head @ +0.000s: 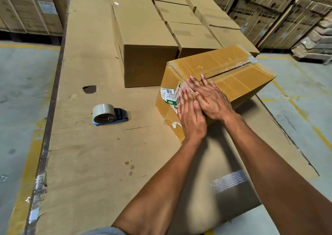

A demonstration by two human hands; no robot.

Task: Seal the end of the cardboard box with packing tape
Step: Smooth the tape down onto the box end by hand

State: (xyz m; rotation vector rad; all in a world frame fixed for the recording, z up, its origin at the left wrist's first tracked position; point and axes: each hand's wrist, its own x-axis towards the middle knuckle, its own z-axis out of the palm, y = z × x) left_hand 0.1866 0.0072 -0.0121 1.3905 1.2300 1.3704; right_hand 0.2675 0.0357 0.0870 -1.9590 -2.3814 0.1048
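Desk [86, 154] covered in cardboard sheet. On it: tape roll [106, 113], taped box [215, 87], plain boxes [149, 55] in rows behind.

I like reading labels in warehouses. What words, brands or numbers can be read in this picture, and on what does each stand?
"LG": printed on the stacked cartons along the back right.
White label with a barcode on the cardboard box under both hands: its print is too small to read.
Green and white sticker beside it: partly covered by the left hand, letters unclear.
White label on the far left carton: blurred.
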